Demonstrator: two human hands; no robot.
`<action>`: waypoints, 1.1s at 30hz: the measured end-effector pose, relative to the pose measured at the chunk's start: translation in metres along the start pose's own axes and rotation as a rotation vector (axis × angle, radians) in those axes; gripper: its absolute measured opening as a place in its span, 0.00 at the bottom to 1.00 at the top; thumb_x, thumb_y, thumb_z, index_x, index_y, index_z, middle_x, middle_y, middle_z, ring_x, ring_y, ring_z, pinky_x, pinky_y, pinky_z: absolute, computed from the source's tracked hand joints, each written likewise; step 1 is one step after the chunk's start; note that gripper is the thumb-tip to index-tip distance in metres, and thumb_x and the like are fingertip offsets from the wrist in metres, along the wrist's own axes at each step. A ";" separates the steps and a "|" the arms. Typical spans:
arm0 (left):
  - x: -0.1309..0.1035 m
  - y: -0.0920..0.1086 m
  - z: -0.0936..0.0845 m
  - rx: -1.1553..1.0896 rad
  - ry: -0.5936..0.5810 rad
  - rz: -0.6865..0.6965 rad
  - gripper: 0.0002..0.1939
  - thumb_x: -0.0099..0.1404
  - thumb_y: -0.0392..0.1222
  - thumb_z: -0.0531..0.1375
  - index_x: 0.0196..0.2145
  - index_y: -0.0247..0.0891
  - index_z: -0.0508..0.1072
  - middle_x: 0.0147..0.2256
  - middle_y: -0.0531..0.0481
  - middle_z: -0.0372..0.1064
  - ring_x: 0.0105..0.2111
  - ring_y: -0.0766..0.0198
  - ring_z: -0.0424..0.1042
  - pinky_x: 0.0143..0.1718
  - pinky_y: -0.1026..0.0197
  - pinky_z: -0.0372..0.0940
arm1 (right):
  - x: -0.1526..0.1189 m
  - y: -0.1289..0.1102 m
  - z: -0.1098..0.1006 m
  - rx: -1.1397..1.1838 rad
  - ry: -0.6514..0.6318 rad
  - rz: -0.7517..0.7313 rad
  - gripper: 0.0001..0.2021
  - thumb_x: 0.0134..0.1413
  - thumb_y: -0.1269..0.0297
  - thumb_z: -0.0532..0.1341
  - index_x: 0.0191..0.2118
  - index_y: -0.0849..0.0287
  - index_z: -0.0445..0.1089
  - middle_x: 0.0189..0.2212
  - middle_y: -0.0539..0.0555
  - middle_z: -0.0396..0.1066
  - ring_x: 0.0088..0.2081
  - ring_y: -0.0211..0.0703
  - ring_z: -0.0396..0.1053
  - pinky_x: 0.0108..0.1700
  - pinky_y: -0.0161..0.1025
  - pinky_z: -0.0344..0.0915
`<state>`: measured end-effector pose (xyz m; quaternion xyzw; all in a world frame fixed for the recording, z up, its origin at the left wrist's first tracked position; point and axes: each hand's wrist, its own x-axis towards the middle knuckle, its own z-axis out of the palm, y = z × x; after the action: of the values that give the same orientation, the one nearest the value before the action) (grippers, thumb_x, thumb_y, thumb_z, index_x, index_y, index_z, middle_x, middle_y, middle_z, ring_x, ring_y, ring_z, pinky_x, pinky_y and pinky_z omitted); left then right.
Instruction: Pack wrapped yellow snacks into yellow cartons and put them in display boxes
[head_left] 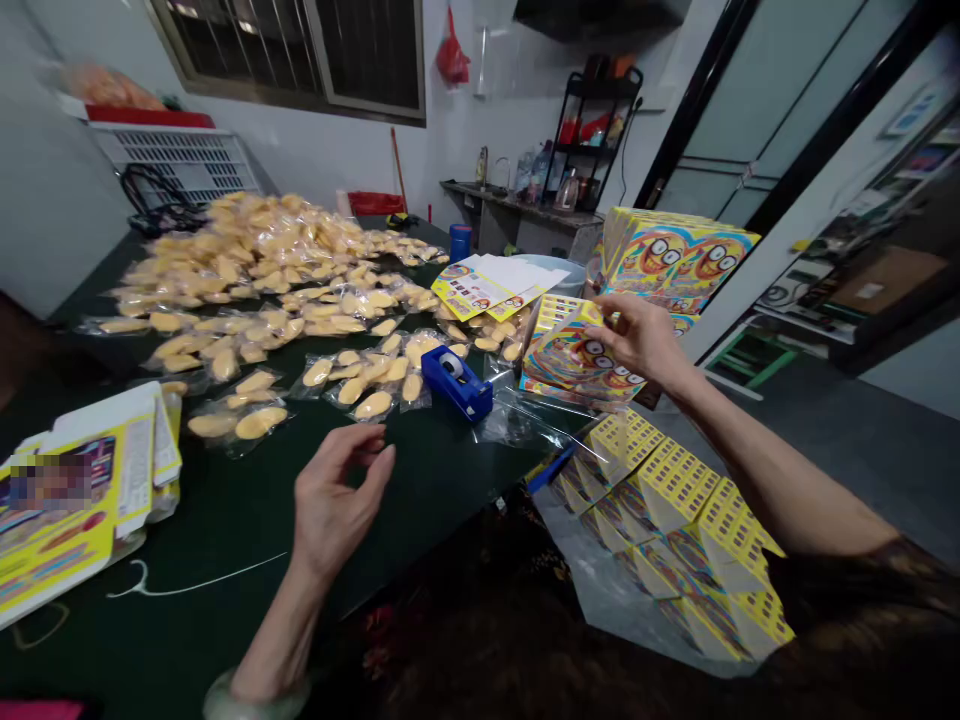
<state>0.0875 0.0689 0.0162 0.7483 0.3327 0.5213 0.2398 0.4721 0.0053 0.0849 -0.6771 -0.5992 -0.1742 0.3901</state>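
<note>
My left hand (pixel 337 500) hovers over the dark green table, its fingers loosely bent, the thumb apart and nothing held. At the table's right edge my right hand (pixel 637 335) grips the upper corner of a yellow printed box (pixel 559 355) with cartoon faces in glasses. A blue tape dispenser (pixel 457 385) stands between the two hands. Clear plastic film (pixel 517 415) lies just right of it. Close to my left hand are small clear packets of pale yellow oval pieces (pixel 261 422). Below my right forearm, a clear bag (pixel 660 530) contains several rows of similar boxes.
A large heap of packets (pixel 277 235) covers the back of the table. Flat printed cartons (pixel 97 490) lie at the left, others (pixel 487 285) near the middle. Stacked cartoon boxes (pixel 675 255) rise at the right. A white hook-ended strip (pixel 195 587) rests in front.
</note>
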 end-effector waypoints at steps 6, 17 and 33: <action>0.058 0.024 0.071 0.022 -0.170 0.251 0.12 0.62 0.39 0.57 0.44 0.35 0.71 0.40 0.45 0.71 0.35 0.65 0.71 0.34 0.62 0.69 | 0.031 -0.004 -0.033 0.104 0.086 -0.092 0.13 0.49 0.55 0.64 0.38 0.57 0.73 0.26 0.51 0.69 0.24 0.39 0.62 0.27 0.38 0.60; 0.135 0.046 0.246 0.551 -0.649 0.552 0.27 0.56 0.29 0.56 0.55 0.30 0.61 0.58 0.31 0.57 0.57 0.43 0.59 0.52 0.43 0.61 | 0.059 0.030 -0.049 0.150 0.303 -0.146 0.13 0.52 0.57 0.62 0.42 0.56 0.70 0.35 0.54 0.73 0.35 0.45 0.69 0.33 0.43 0.68; 0.148 0.024 0.258 0.373 -0.645 0.612 0.19 0.56 0.30 0.58 0.46 0.31 0.65 0.50 0.35 0.63 0.51 0.48 0.61 0.53 0.46 0.59 | 0.094 0.080 -0.032 0.694 0.027 0.120 0.15 0.44 0.53 0.68 0.31 0.57 0.67 0.24 0.49 0.70 0.26 0.37 0.66 0.26 0.37 0.66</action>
<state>0.3710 0.1603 0.0372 0.9656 0.0939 0.2408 0.0279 0.5760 0.0464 0.1457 -0.5356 -0.5767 0.0540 0.6145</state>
